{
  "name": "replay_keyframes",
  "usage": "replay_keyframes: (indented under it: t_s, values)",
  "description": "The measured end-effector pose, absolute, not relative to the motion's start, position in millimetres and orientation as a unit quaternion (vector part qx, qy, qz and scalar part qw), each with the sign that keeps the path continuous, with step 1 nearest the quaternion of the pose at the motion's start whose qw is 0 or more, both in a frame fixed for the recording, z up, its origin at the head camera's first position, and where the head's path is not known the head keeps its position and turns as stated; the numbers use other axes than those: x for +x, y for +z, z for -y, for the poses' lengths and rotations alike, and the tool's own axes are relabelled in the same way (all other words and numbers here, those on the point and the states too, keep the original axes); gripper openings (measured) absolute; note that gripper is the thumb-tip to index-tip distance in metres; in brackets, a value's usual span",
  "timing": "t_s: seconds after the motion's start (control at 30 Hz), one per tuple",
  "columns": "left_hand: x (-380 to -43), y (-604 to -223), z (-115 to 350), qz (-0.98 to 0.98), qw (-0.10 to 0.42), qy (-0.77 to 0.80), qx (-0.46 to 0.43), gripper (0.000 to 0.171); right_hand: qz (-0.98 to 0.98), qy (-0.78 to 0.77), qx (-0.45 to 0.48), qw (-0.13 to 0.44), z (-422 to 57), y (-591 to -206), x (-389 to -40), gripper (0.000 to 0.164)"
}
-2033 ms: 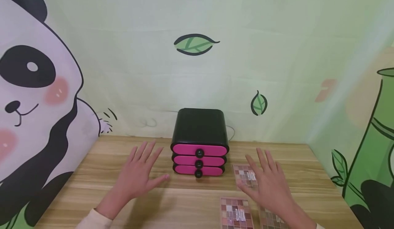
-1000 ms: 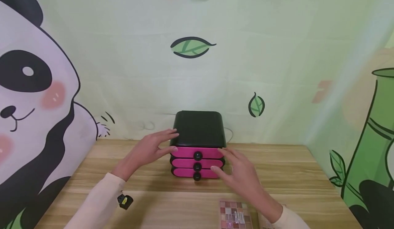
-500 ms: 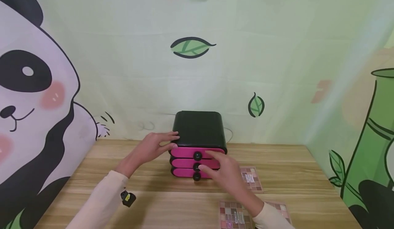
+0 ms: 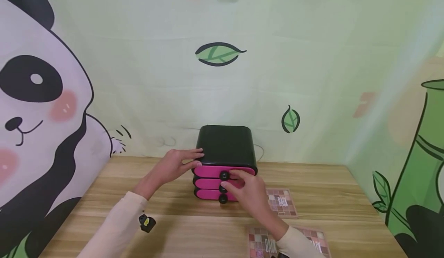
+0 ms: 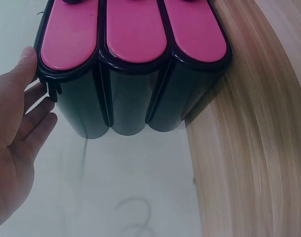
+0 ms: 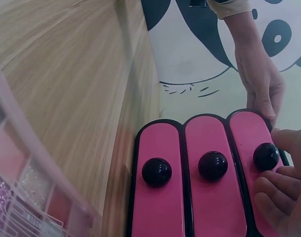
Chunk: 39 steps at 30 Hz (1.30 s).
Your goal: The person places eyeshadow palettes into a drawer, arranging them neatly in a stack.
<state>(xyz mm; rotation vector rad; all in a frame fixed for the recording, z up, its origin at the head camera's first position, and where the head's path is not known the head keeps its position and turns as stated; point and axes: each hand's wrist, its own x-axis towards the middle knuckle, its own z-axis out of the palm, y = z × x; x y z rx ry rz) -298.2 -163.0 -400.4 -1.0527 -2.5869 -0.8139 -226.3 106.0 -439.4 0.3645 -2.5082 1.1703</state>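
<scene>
A small black chest of drawers [image 4: 225, 144] with three pink fronts stands on the wooden table, all its drawers closed. My left hand [image 4: 170, 169] rests its straight fingers on the top left edge of the chest, the thumb at the front corner; the left wrist view shows this hand [image 5: 15, 123] at that edge. My right hand [image 4: 253, 196] has thumb and fingers round the black knob [image 4: 224, 175] of the top drawer. In the right wrist view, its fingers [image 6: 279, 192] lie on both sides of that knob [image 6: 266, 156].
Three eyeshadow palettes marked "BACK" lie on the table at right: one palette [image 4: 287, 208] beside the chest, a nearer palette [image 4: 260, 237], and another palette [image 4: 319, 238] partly behind my right sleeve. A printed cloth backdrop [image 4: 156, 77] hangs behind the table.
Both hands, spread apart at first, have come in to the chest. The left settled on its top edge; the right moved left from the chest's right side to the top knob.
</scene>
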Motion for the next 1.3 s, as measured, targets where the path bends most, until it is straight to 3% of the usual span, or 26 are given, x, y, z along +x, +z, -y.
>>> replay_keyframes:
  t_s: [0.2,0.63,1.3]
  values:
    - [-297.7,-400.0,163.1,0.885,0.110,-0.276,-0.359,0.038,0.890,0.406,0.120,0.170,-103.2,-440.2,-228.1,0.042]
    - [-296.3,-399.9,161.4,0.890,0.100,-0.281,-0.344,0.039,0.894,0.353,0.138,0.238,-99.7,-444.1,-231.9,0.032]
    - [-297.0,-399.8,160.8,0.898,0.090,-0.279,-0.328,0.041,0.901,0.352,0.139,0.210,-100.4,-437.9,-202.2,0.027]
